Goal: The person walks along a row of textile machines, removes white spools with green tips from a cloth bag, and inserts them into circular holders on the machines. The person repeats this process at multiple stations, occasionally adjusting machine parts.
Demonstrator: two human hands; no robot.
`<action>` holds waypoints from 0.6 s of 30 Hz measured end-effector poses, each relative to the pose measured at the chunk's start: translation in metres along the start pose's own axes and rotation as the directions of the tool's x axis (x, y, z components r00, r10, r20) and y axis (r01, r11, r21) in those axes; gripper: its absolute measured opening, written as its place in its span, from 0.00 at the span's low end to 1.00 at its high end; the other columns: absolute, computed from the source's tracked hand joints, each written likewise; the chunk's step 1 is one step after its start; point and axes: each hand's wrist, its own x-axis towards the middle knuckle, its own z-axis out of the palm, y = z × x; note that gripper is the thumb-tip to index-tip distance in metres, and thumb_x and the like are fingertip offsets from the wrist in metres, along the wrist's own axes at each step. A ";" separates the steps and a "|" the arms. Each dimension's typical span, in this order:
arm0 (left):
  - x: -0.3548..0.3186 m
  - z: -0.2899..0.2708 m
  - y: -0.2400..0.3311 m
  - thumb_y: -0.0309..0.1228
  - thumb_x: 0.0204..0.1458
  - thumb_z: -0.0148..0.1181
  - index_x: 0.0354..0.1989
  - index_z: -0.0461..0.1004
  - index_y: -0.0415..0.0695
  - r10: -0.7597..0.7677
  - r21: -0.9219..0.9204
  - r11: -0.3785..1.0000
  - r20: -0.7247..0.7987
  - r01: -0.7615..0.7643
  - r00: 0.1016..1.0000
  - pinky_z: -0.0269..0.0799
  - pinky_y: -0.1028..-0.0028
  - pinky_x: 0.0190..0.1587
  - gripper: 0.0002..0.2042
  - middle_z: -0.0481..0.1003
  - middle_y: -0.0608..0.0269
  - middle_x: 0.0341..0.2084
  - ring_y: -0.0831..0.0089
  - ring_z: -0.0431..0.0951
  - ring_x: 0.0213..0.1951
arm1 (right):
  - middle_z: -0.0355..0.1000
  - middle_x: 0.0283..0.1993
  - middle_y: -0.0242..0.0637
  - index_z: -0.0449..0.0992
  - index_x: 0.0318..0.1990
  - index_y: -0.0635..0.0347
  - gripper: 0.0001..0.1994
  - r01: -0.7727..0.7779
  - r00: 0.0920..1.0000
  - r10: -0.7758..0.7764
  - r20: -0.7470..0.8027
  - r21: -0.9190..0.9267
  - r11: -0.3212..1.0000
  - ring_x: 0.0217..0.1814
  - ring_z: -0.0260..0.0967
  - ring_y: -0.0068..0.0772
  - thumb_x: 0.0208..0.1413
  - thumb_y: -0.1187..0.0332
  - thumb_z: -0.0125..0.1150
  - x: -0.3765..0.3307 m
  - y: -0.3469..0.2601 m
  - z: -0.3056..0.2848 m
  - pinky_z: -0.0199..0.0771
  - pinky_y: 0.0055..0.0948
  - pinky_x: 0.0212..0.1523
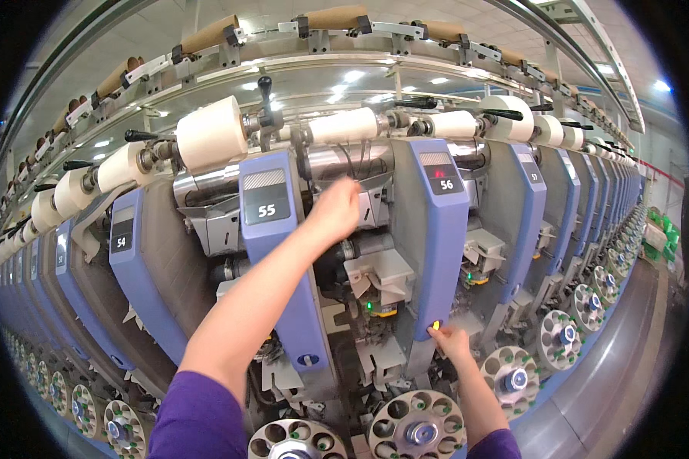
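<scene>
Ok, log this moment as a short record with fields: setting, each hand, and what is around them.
setting: long row of blue-panelled winding machines with cream yarn packages on top
left hand: raised into the open middle of the unit, below a slim cream yarn package; grip cannot be told
right hand: low, fingertip at a small yellow button near the panel's lower end
below: round bobbin magazines with green-tipped holes
above: brown cardboard tubes on a rail

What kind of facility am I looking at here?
Most likely a textile mill, at a yarn winding machine. A long row of blue-panelled winding units carries cream yarn packages, with round bobbin magazines below. The left hand reaches into a unit; the right hand touches a yellow button.
</scene>
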 end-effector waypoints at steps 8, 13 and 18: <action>0.128 0.021 -0.056 0.26 0.50 0.43 0.38 0.72 0.38 -0.013 0.183 0.974 -0.535 0.131 0.845 0.67 0.56 0.47 0.12 0.73 0.42 0.38 0.46 0.72 0.44 | 0.72 0.15 0.35 0.75 0.24 0.65 0.14 0.204 0.972 -0.216 0.095 0.121 0.971 0.18 0.71 0.26 0.53 0.62 0.58 0.010 0.023 0.009 0.70 0.27 0.23; 0.166 0.005 -0.083 0.27 0.52 0.43 0.43 0.72 0.40 0.022 0.236 0.965 -0.499 0.111 0.866 0.67 0.59 0.49 0.14 0.73 0.46 0.41 0.49 0.72 0.46 | 0.72 0.15 0.32 0.73 0.20 0.61 0.16 0.296 0.953 -0.291 0.085 -0.053 0.954 0.17 0.72 0.31 0.55 0.61 0.55 0.015 0.030 0.014 0.70 0.28 0.21; 0.193 -0.022 -0.095 0.34 0.52 0.48 0.42 0.75 0.41 -0.073 -0.013 0.997 -0.574 0.080 0.816 0.67 0.63 0.49 0.14 0.74 0.47 0.41 0.53 0.72 0.47 | 0.72 0.14 0.31 0.76 0.22 0.62 0.15 0.223 0.966 -0.226 0.124 0.034 0.974 0.16 0.71 0.27 0.53 0.60 0.58 0.017 0.028 0.013 0.70 0.25 0.20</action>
